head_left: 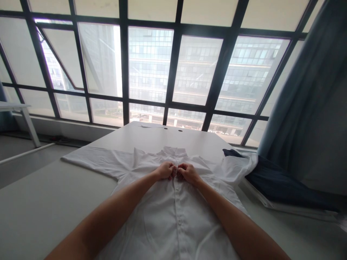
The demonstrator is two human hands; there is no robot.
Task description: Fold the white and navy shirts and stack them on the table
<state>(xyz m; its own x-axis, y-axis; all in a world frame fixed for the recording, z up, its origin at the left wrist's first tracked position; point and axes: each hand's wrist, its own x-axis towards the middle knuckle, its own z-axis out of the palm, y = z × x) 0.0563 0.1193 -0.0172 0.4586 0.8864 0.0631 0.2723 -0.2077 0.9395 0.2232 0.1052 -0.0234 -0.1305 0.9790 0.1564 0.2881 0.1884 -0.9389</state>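
Observation:
A white button-up shirt (151, 216) lies front side up, its collar toward the window and its sleeves spread to both sides. My left hand (165, 170) pinches the front placket on the upper chest. Close beside it, almost touching, my right hand (187, 173) pinches the other side of the same placket. The fingers of both hands are closed on the cloth, and they hide whatever button sits between them. Below the hands, several small buttons run down the placket toward me.
The shirt lies on a white table (89, 187) that has two dark round holes at its far end. On the right are dark navy cloth (282, 184) and a white stack under it. A grey-blue curtain (298, 108) hangs behind. Another white table (16, 105) stands far left.

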